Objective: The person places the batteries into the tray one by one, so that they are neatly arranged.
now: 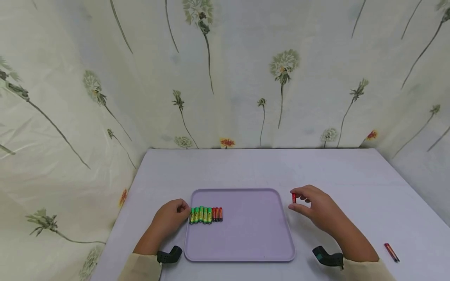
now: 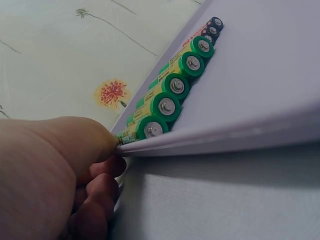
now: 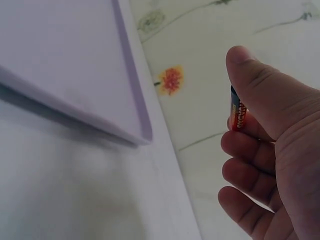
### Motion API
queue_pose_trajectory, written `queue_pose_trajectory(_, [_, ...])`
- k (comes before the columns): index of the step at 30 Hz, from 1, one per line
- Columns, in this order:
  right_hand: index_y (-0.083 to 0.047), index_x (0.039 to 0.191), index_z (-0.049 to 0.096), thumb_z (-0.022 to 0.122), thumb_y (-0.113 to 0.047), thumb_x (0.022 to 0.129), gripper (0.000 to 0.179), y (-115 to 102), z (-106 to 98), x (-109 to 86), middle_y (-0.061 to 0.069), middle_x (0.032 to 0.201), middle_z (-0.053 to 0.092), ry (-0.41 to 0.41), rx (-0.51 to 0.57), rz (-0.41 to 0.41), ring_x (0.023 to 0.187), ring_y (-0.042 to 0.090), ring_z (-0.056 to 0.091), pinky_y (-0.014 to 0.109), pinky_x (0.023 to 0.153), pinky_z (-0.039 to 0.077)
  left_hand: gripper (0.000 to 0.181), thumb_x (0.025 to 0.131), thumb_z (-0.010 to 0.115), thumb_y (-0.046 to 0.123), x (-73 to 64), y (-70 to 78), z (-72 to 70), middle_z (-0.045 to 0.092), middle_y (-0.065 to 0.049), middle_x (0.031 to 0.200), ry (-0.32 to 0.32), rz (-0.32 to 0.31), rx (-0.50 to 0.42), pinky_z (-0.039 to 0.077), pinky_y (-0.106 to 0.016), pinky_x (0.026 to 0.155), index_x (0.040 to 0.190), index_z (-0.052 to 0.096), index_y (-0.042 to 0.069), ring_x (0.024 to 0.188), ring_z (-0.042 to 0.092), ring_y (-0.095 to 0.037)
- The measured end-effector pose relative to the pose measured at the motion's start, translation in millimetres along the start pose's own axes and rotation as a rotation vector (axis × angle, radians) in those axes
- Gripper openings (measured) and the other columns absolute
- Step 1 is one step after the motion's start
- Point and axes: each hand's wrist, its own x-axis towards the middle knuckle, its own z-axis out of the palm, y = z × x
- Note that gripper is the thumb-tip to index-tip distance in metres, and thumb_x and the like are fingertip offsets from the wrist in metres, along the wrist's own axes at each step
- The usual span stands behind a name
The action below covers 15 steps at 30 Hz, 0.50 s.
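To the right of the lilac tray (image 1: 253, 234), my right hand (image 1: 318, 207) pinches a red battery (image 1: 294, 198) upright between thumb and forefinger. In the right wrist view the battery (image 3: 237, 111) shows a dark end near the thumb, and the other fingers are loosely bent. My left hand (image 1: 170, 216) grips the tray's left rim; in the left wrist view its thumb (image 2: 95, 137) lies over the edge, with fingers curled outside. Right beside that thumb begins a row of several green batteries (image 1: 200, 214). Three thinner red batteries (image 1: 217, 214) continue the row to the right.
Another red battery (image 1: 391, 252) lies by itself on the white table (image 1: 351, 175), near the front right. Cloth with a dandelion print (image 1: 239, 78) hangs behind the table and along its sides. Each wrist wears a black camera band (image 1: 328, 256).
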Motion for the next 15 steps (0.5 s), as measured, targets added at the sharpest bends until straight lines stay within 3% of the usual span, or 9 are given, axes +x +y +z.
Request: queue_pose_trajectory(15, [-0.011, 0.128, 0.070, 0.083, -0.033, 0.090, 0.045, -32.7, 19.3, 25.7, -0.003, 0.115, 0.068, -0.040, 0.052, -0.076, 0.108, 0.027, 0.064, 0.047, 0.091, 0.054, 0.011, 0.100, 0.069, 0.029, 0.5, -0.9, 0.6, 0.060, 0.004, 0.083, 0.001, 0.003, 0.005, 0.042, -0.034, 0.071, 0.092, 0.068, 0.021, 0.079, 0.053, -0.015])
